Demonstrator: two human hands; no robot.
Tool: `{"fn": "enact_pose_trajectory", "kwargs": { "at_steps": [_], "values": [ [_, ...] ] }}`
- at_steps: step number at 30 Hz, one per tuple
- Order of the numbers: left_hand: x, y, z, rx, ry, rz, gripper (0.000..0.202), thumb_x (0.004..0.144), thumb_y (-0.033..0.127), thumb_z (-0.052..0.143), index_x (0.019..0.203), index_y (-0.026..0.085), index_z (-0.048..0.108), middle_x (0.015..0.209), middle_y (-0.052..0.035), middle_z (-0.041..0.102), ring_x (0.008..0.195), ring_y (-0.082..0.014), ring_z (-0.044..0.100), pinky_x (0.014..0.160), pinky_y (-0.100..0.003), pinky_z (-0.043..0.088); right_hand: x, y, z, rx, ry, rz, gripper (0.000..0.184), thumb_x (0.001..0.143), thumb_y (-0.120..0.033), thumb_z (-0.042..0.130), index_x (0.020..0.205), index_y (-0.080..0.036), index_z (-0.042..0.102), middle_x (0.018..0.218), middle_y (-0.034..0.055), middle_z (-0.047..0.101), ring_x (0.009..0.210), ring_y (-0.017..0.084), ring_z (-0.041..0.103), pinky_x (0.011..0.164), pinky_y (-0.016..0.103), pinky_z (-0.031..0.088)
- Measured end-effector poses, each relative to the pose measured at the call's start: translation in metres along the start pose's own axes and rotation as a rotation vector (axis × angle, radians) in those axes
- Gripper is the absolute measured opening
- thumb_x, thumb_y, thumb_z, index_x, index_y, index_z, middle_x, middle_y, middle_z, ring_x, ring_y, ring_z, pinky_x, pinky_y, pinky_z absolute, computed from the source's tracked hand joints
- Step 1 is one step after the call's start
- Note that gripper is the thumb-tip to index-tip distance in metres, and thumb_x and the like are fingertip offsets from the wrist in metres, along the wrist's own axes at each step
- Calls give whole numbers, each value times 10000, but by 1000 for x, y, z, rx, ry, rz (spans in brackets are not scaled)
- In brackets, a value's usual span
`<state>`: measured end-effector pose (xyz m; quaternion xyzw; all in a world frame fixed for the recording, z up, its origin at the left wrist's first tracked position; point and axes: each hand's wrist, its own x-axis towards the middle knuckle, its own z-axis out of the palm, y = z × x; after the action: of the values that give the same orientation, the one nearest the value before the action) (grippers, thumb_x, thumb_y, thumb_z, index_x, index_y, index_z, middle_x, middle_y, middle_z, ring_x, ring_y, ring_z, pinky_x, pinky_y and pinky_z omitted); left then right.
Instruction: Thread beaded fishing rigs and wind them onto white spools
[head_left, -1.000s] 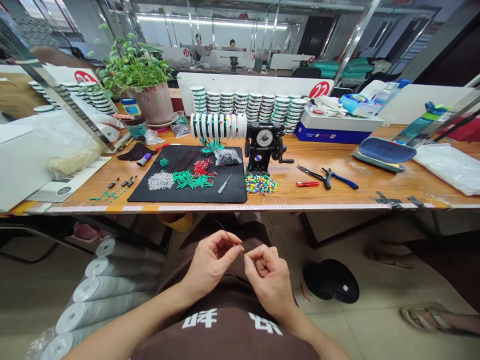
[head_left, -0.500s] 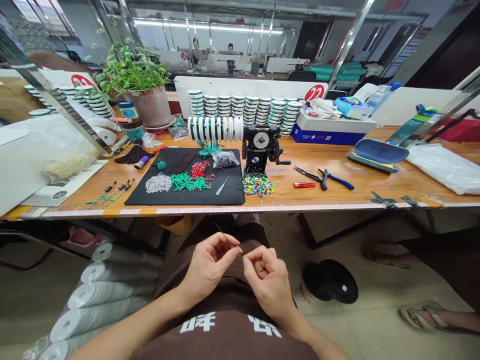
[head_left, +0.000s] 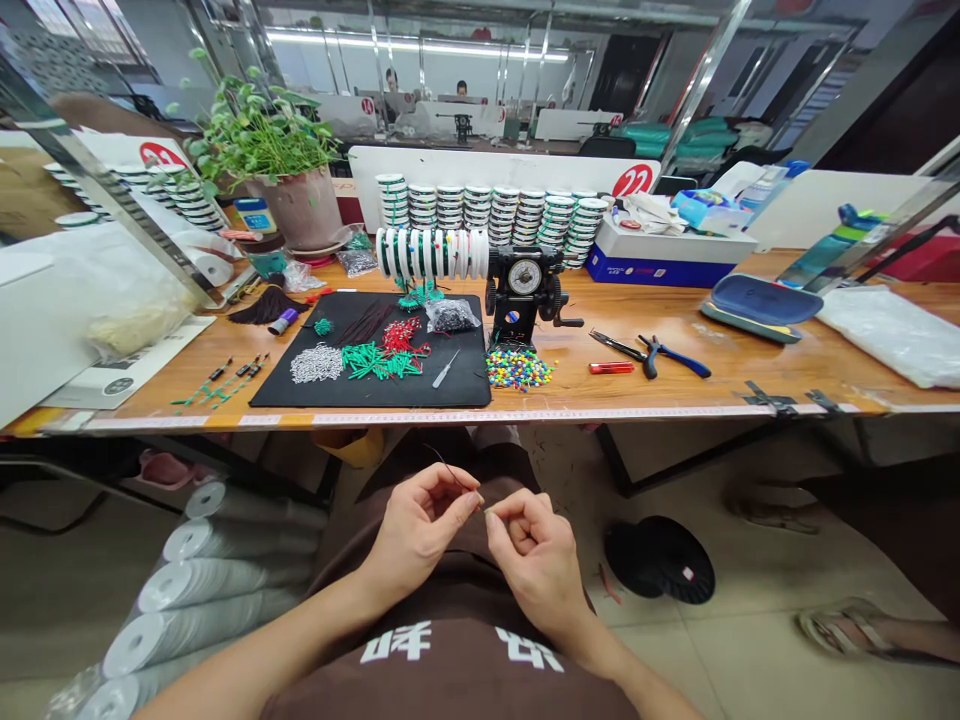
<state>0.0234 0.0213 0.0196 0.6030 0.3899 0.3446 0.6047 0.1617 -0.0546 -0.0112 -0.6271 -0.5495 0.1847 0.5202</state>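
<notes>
Workshop bay with a long honey-brown wooden surface [head_left: 675, 325] across the background, bearing a black rectangular mat [head_left: 461, 390] with heaps of short green tubing pieces [head_left: 375, 362] and fine silver chain [head_left: 316, 364], a black geared hand-cranked winder with a round dial [head_left: 523, 298], and a pile of multicoloured round beads [head_left: 520, 368]. Foreground, above a brown garment [head_left: 457, 680]: thin dark flexible wire [head_left: 452, 475], raised in the air over the lap, well below the front edge of the surface. Left hand [head_left: 416, 530]: grip closed to a pinch, thumb against forefinger, on the wire. Right hand [head_left: 536, 565]: grip curled to a tight pinch just beside the left grip, any hold on the wire too fine to confirm. Wire probably very light, springy and easily kinked; best taken close to its end, between fingertip pads, under gentle, steady pressure.
</notes>
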Motion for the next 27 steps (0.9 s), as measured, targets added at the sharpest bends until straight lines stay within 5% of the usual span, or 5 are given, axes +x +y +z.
{"fn": "enact_pose_trajectory", "kwargs": {
  "at_steps": [14, 27],
  "values": [
    [2, -4, -1, -53, -6, -34, 227, 779, 357, 777, 870, 169, 688, 797, -24, 699, 737, -150, 655, 722, -253, 549, 0, 5, 3, 144, -94, 141, 196, 904, -302, 571, 733, -207, 576, 469, -99, 313, 462, 106, 272, 525, 258, 297],
    [1, -6, 2, -289, 34, -207, 345, 668, 368, 884, 861, 151, 697, 765, -9, 719, 720, -111, 661, 689, -190, 522, -4, 6, 7, 76, -9, 89, 196, 905, -296, 594, 731, -210, 616, 467, -96, 333, 501, 125, 361, 654, 278, 371]
  ]
}}
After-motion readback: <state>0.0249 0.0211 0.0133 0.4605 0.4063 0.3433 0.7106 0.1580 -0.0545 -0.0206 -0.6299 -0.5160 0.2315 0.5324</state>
